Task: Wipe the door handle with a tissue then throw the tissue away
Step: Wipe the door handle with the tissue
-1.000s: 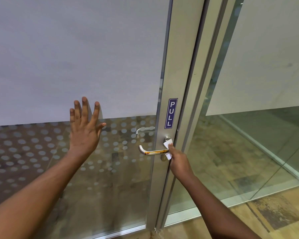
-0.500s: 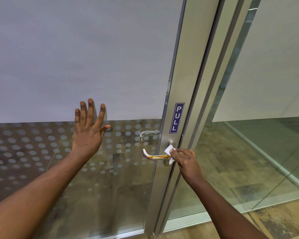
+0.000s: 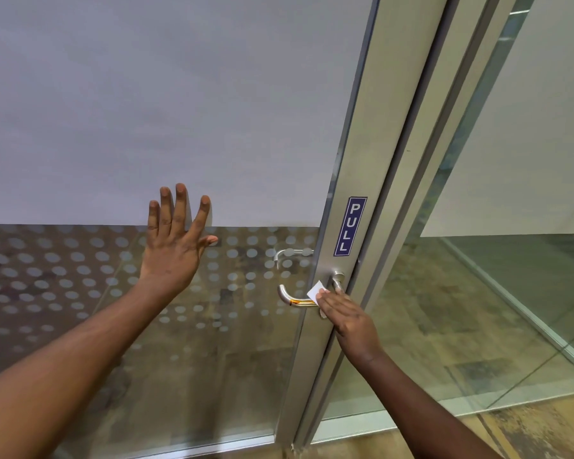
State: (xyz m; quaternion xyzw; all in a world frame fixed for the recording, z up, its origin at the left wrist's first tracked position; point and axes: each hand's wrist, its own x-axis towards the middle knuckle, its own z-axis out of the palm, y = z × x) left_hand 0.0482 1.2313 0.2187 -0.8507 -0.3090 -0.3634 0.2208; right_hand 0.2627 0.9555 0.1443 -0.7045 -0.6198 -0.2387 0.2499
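A silver lever door handle (image 3: 290, 299) sticks out leftward from the metal door frame (image 3: 358, 180), with an orange smear on its lower bar. My right hand (image 3: 348, 318) presses a small white tissue (image 3: 316, 291) against the handle's right part, near the round base (image 3: 338, 278). Most of the tissue is hidden under my fingers. My left hand (image 3: 174, 246) lies flat with fingers spread on the glass door panel (image 3: 80, 293), left of the handle.
A blue PULL sticker (image 3: 350, 226) sits on the frame above the handle. A second handle (image 3: 287, 255) shows through the dotted glass on the far side. A fixed glass pane (image 3: 478, 293) stands to the right, over a wood-pattern floor (image 3: 527, 429).
My right hand has slid the tissue leftward along the handle, from its base onto the bar. My left hand stays flat on the glass. The camera has shifted slightly.
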